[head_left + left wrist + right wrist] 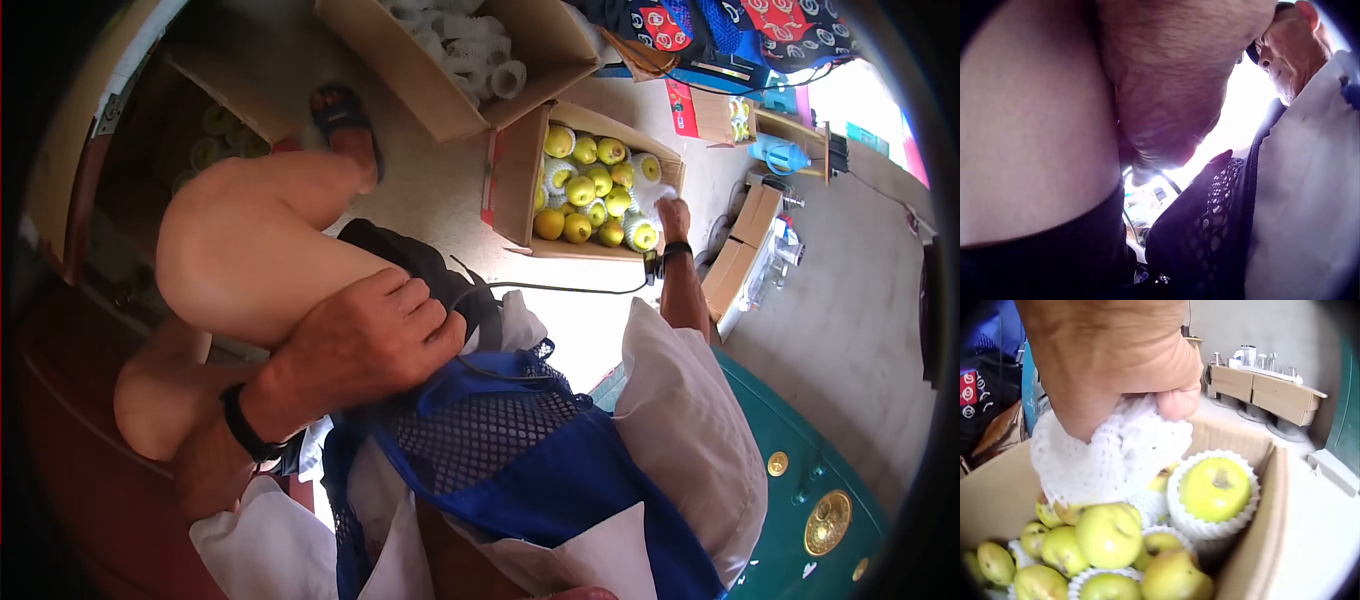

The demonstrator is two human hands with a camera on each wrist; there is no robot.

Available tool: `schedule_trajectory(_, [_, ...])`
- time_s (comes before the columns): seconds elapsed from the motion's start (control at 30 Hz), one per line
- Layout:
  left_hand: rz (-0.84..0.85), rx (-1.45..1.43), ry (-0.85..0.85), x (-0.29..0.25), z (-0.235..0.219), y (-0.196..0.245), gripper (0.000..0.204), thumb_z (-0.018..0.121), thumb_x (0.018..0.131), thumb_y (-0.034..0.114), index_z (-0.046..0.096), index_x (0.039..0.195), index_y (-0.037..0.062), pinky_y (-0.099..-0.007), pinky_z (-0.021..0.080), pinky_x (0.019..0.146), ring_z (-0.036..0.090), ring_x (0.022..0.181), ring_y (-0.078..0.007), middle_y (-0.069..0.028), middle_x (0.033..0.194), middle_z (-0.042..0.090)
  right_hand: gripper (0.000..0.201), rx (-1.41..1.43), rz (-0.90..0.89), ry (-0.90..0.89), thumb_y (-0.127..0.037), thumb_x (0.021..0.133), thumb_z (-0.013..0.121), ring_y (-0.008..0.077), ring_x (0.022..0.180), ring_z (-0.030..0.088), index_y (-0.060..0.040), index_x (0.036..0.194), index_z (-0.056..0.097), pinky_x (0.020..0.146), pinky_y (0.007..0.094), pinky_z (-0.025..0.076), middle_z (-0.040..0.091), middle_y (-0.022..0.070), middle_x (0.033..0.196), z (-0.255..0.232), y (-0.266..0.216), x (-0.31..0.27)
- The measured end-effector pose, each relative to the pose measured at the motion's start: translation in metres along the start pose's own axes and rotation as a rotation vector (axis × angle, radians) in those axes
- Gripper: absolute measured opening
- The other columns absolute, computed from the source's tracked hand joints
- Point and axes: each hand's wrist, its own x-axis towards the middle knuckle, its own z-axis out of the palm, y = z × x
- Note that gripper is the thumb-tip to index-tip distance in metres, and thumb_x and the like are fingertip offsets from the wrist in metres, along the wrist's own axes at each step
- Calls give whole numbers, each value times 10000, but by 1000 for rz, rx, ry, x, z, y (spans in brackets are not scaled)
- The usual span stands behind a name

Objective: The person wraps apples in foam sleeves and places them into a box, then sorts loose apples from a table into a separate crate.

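My right hand [675, 215] is over the far right end of a cardboard box [515, 190] of yellow-green apples [598, 182]. In the right wrist view its thumb and fingers pinch a crumpled white foam net sleeve [1110, 456] above the fruit. Beside that sleeve, one apple [1215, 487] sits upright in its own foam net, near the box corner. Other apples [1109, 534] lie bare or partly netted. My left hand [365, 335] rests on the bent thigh by the dark shorts, fingers loosely curled; its fingertips are hidden in the left wrist view.
A larger carton [425, 85] full of white foam nets stands behind the apple box. At far left is another box with netted fruit [215, 120]. A black cable [560, 290] runs to the right wrist. A green chest [790, 450] is at right, cardboard boxes [745, 235] beyond.
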Motion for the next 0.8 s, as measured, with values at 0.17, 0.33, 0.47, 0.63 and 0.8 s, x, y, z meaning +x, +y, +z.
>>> schedule_trajectory(0.17, [0,-3,-15,1,-1,1,252,652,782,123,694,1023,62,-340,553,863,601,777,-216,-42,758,534,376,91,-29,-176,-312,802,681,395,983,721,-18,1023,758,826,455,548,751,233,1010,37,68,11])
schedule_trajectory(0.33, [-2,-3,-8,-1,-2,1,251,647,793,126,689,1031,61,-335,547,842,604,780,-212,-43,762,544,402,-358,-45,-159,-286,829,657,412,1055,711,36,1056,742,884,459,556,735,268,1078,19,21,-13])
schedule_trajectory(0.47, [1,-1,14,-3,0,1,240,644,800,129,683,1026,58,-327,536,811,612,784,-208,-45,768,557,408,-609,-151,-170,-283,807,667,416,1050,715,52,1025,745,867,455,561,733,283,1039,10,-6,-17])
schedule_trajectory(0.63, [8,3,31,-5,0,0,225,645,804,131,677,1015,59,-324,530,795,618,783,-201,-38,757,559,454,-433,-181,-258,-354,836,670,386,1071,720,26,1071,750,888,435,557,752,248,1058,-10,0,-1])
schedule_trajectory(0.8, [21,-5,33,-5,4,1,218,647,808,139,671,1010,63,-328,531,790,621,784,-196,-35,756,560,384,-542,-218,-302,-315,917,608,340,1026,719,4,1082,743,864,423,554,747,246,1044,-19,15,-16])
